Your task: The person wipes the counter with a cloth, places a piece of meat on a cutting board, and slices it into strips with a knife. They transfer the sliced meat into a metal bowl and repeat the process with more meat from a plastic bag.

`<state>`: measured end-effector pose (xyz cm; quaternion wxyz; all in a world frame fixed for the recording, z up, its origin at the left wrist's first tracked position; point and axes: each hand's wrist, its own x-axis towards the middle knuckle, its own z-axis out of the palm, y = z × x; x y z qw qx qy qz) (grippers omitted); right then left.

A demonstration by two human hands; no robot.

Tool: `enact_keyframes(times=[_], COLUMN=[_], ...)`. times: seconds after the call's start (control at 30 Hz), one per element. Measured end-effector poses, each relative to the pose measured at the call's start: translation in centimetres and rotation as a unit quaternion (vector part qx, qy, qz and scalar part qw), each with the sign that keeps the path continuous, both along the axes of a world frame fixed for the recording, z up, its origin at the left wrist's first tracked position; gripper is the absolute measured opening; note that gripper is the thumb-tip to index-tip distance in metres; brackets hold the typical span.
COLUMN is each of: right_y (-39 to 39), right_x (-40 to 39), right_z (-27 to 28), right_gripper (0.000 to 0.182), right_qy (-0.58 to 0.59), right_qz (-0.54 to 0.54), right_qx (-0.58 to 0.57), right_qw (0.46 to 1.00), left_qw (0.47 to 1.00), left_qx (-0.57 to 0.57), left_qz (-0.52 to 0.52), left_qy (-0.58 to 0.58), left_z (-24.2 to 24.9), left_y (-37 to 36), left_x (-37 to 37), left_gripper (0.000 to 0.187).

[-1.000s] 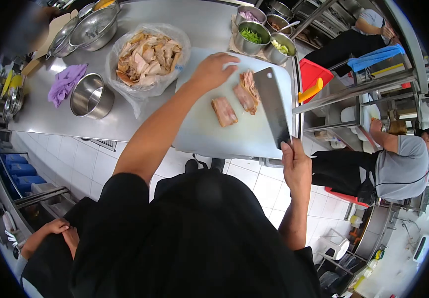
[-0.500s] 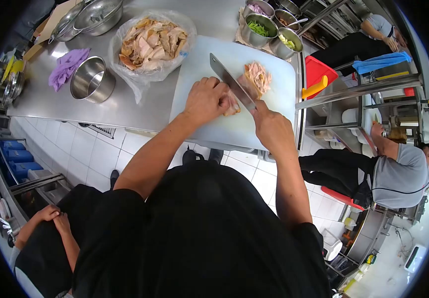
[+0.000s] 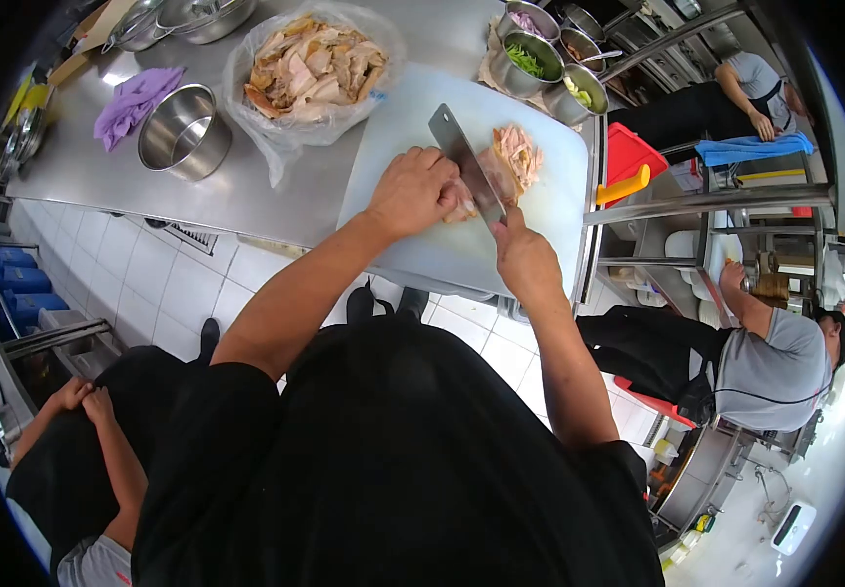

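L hand (image 3: 414, 188) fingers curled over meat pc (image 3: 458, 204), R hand (image 3: 528, 256) gripping cleaver (image 3: 467, 159): keep L fingertips tucked clear of edge, cut vert & even

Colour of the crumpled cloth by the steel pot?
Light purple cloth, shown in the head view.

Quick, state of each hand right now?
Left hand: curled, holding down the pale pink meat piece.
Right hand: closed, gripping the broad grey metal cleaver.

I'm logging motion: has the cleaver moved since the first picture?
Yes: the cleaver moved left, from the right edge of the cutting board toward its middle.
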<state>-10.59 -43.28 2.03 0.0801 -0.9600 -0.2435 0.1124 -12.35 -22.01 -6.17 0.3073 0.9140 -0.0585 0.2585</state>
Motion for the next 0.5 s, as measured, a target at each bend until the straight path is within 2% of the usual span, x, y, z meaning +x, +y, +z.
enact_keyframes(times=[0.1, 0.3, 0.43, 0.5], right_y=[-0.4, -0.7, 1.4, 1.8], right_x=[0.8, 0.2, -0.3, 0.8], right_z=[-0.4, 2.0, -0.4, -0.6], right_gripper=[0.04, 0.041, 0.03, 0.029], right_qy=[-0.016, 0.002, 0.013, -0.016], right_qz=[0.033, 0.044, -0.01, 0.018], right_qx=[0.026, -0.017, 0.001, 0.028], right_qw=[0.999, 0.999, 1.0, 0.999], left_qw=[1.0, 0.999, 1.0, 1.0], left_qx=[0.001, 0.021, 0.023, 0.026], left_qz=[0.011, 0.0, -0.001, 0.006], left_qy=[-0.015, -0.027, 0.007, 0.009], left_z=[-0.3, -0.4, -0.5, -0.4], left_y=[0.0, -0.3, -0.3, -0.3], left_x=[0.1, -0.2, -0.6, -0.4], left_gripper=[0.022, 0.023, 0.024, 0.024])
